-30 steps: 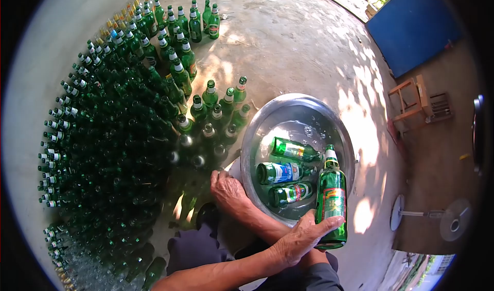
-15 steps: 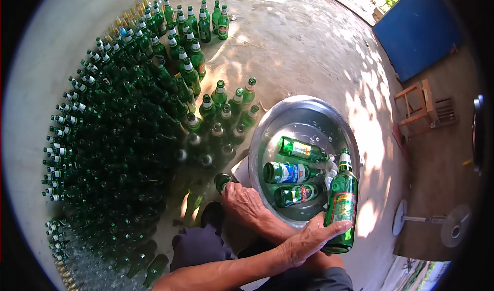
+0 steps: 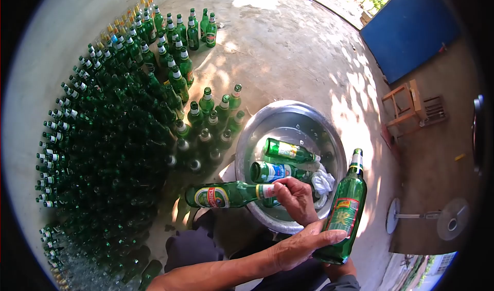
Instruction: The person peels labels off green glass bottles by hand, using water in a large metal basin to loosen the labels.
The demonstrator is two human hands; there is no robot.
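My arms cross in front of me. My left hand (image 3: 311, 239), reaching over to the right, is closed around the lower body of a green beer bottle (image 3: 343, 214) with a red-edged label, tilted neck up. My right hand (image 3: 297, 201) grips the neck of another green beer bottle (image 3: 234, 195), held nearly level over the near left rim of a metal basin (image 3: 240, 157). In the basin's water lie a green bottle (image 3: 288, 150) and a blue-labelled bottle (image 3: 270, 172); a third is mostly hidden by my right hand. A white cloth (image 3: 322, 182) lies beside them.
Crowded green bottles (image 3: 113, 121) stand along the left, with a smaller group (image 3: 206, 118) by the basin. On the right are a wooden stool (image 3: 404, 103), a blue panel (image 3: 411, 31) and a stand with round ends (image 3: 417, 217).
My right hand has lifted its bottle from low beside the basin and swung it level, moving right to the basin's near rim. My left hand still holds its bottle. The view has shifted slightly.
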